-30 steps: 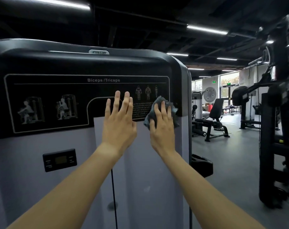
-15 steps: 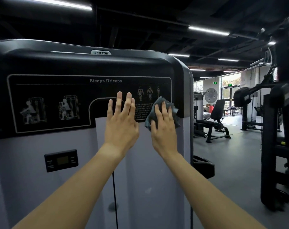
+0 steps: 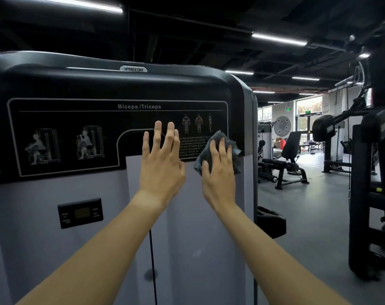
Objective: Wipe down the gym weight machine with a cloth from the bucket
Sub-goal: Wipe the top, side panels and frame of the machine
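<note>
I'm pressing crumpled grey cloth (image 3: 200, 157), right hand (image 3: 220, 179) flat, at black-grey weight machine's (image 3: 187, 89) right edge | left hand (image 3: 160, 168) spread empty alongside.

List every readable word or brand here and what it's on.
"PRECOR": badge atop the weight machine.
"Biceps /Triceps": instruction placard heading.
Placard's small paragraph: partly legible, "consult with your coach"; the rest blurred or hidden.
Display panel labels: blurred.
Distant green signs: too small.
</note>
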A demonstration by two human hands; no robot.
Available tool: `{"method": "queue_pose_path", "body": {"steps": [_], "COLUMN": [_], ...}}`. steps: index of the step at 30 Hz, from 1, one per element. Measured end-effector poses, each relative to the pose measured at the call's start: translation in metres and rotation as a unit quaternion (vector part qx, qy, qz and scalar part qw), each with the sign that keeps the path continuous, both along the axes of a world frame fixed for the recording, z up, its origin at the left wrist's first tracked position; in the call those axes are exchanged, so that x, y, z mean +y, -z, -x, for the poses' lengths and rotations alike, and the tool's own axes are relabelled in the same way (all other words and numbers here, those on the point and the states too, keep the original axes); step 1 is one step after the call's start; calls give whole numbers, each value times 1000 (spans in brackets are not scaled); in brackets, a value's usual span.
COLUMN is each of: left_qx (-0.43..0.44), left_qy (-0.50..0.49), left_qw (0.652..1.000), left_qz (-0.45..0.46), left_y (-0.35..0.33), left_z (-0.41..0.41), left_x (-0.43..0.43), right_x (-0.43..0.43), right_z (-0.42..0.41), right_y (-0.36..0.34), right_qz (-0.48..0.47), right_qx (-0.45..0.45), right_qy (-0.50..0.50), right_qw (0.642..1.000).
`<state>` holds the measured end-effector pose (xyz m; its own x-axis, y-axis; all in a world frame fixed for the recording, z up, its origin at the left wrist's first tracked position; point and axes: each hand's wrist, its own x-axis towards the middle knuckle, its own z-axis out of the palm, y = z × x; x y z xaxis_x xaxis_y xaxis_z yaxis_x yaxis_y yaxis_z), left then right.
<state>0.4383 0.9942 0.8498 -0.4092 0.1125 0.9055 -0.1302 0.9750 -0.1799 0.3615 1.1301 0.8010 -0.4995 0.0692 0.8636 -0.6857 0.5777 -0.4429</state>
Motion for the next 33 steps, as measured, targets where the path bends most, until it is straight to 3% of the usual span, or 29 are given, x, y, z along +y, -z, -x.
{"method": "queue_pose_path", "body": {"steps": [5, 11, 14, 20, 26, 28, 30, 33], "left_qx": [1, -7, -12, -28, 1, 5, -10, -65], "left_qy": [4, 8, 26, 59, 93, 101, 129, 202], "left_qw": [1000, 1000, 1000, 998, 996, 993, 976, 894], "left_qz": [-10, -6, -10, -15, -18, -66, -177, -395], "left_y": [1, 1, 1, 0, 16, 19, 18, 9], "left_z": [1, -2, -5, -17, -25, -29, -32, -28], "left_x": [3, 1, -2, -5, -9, -9, -7, -2], "right_x": [7, 0, -2, -12, -23, -24, -24, -27], "right_z": [-4, -7, -5, -16, -23, -23, -23, -27], "right_y": [-62, 8, 17, -47, 22, 30, 12, -34], "right_qz": [13, -54, -49, -26, -107, -121, -126, -134], "right_qx": [0, 96, 62, 31, 60, 58, 55, 69], "right_qy": [-33, 18, 11, -26, -29, -34, -44, -71], "right_qw": [999, 994, 997, 999, 992, 990, 990, 986]}}
